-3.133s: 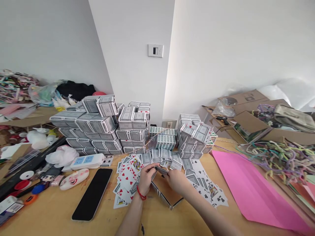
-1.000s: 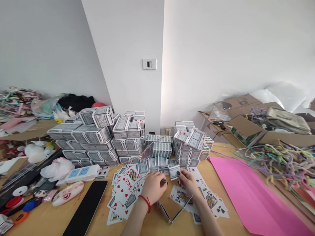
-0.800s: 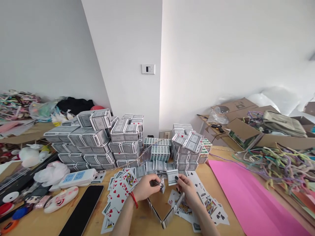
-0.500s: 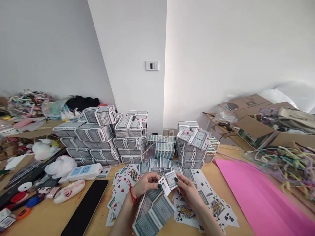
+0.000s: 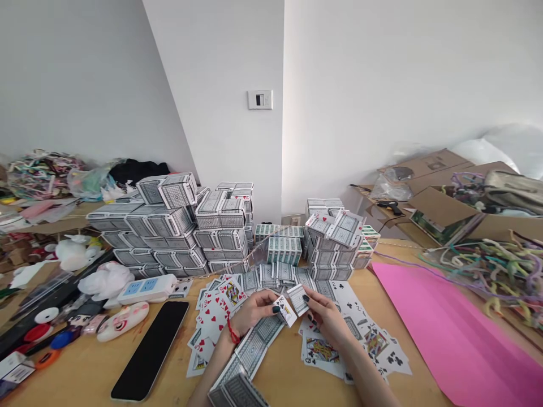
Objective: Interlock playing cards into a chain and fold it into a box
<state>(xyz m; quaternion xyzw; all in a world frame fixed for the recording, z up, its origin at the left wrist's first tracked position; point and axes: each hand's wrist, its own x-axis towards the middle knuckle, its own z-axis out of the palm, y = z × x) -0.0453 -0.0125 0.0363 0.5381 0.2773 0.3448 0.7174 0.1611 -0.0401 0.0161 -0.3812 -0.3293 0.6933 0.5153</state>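
While a grey-patterned paper-card strip (image 5: 251, 351), trailing towards seven o'clock, is pinched by the left hand (image 5: 253, 311), a squarish grey-backed card (image 5: 297, 299) is held by the right hand (image 5: 324, 310); at eight o'clock, red "5" is shown on a white heart card (image 5: 205, 346).

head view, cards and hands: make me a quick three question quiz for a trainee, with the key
1. Multiple choice: which wrist wears the red bracelet?
A) right only
B) left only
C) both
2. True or false: the black phone lies flat on the table.
3. Fill in: the left hand holds a folded card with clubs showing; the right hand holds another card with its ____ showing.

Key: 1. B; 2. true; 3. patterned back
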